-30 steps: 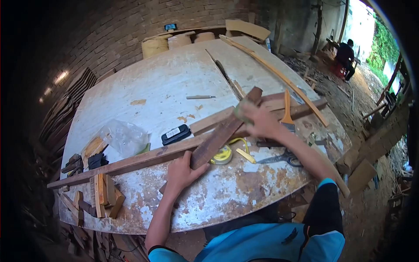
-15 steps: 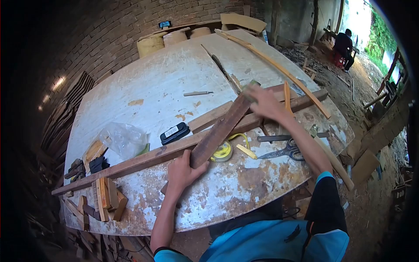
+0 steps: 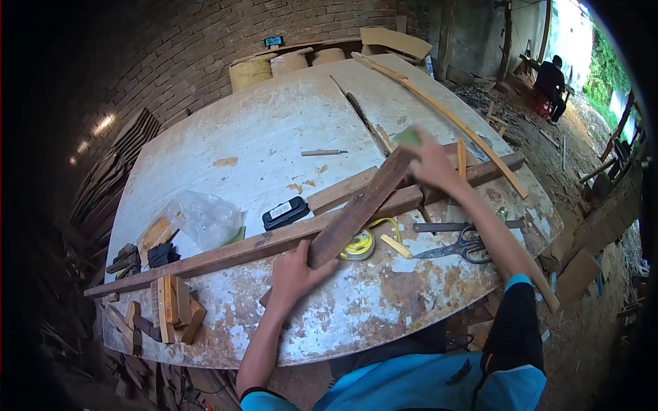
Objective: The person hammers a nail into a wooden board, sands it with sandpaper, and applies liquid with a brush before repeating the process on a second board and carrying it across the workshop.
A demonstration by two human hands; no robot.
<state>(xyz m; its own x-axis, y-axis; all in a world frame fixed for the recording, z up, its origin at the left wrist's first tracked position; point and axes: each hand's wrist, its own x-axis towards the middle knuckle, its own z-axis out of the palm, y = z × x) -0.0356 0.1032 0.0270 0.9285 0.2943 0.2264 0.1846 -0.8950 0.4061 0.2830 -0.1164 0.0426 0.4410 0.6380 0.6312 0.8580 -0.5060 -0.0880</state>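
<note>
A dark brown wooden board slants across a long wooden beam on the worktable. Round its near end is closed my left hand, thumb on one side and fingers on the other. At the far end, my right hand presses a small green pad, like sandpaper, against the wood; motion blurs these fingers. Beneath the board a yellow tape measure is partly hidden. Scissors and a dark flat metal bar lie near my right forearm.
On the worktable are a black case, a clear plastic bag, a thin tool and wood blocks. A long curved strip lies at the right. A person sits in the background.
The whole view has shifted, so the table appears slightly further right and lower. My right hand has turned slightly at the board's far end, showing more green. My left hand keeps its hold.
</note>
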